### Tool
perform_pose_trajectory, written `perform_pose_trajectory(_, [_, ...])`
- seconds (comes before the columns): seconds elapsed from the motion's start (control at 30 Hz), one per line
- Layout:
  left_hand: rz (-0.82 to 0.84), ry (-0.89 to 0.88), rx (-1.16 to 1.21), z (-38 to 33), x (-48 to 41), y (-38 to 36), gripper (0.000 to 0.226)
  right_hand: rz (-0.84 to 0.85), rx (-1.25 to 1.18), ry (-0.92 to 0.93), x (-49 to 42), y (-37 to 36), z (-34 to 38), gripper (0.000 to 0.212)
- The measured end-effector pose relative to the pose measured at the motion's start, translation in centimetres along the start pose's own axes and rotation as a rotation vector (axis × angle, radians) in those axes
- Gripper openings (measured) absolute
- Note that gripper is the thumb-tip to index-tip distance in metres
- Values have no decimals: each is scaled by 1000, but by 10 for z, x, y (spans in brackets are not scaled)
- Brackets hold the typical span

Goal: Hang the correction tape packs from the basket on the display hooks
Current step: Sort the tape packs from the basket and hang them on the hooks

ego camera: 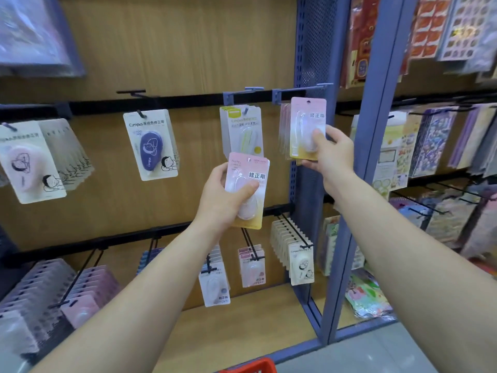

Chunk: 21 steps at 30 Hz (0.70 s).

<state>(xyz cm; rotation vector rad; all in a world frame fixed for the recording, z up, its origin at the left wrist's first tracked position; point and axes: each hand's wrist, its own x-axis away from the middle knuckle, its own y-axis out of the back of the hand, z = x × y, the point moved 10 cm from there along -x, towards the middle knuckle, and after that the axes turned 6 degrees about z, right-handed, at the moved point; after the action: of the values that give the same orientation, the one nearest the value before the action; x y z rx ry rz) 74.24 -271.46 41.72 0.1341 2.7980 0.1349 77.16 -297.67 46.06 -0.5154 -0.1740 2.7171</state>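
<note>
My left hand point(223, 197) grips a pink-and-yellow correction tape pack point(248, 184) upright in front of the shelf, thumb across its blister. My right hand point(332, 154) pinches a second matching pack point(306, 125) by its lower right side, thumb on the front. That pack's top hole sits just under the blue display hook point(298, 90), in front of a few like packs point(283, 130) hanging there. I cannot tell whether the hole is on the hook. A red basket rim point(252, 367) shows at the bottom edge.
Neighbouring hooks carry a yellow pack point(242, 127), a purple Campus pack point(150, 144) and a pale pink one point(29, 162). Lower rows hold several more packs point(298, 254). A blue shelf upright point(349, 184) stands to the right, with sticker sheets point(430, 146) beyond.
</note>
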Motion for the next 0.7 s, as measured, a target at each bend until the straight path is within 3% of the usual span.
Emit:
perform_pose_trajectory(0.2, [-10,34,7,7,-7,1,61,-105,-57,59,-5,19,1,17])
perform_pose_trajectory(0.53, [-4,48,-2,10,-7,2,62,-41,-2,62,-10,16,-3,22])
perform_pose_trajectory(0.7, [-6,57,1,6,-7,1,60,-46,111,-32,-16,10,-14,30])
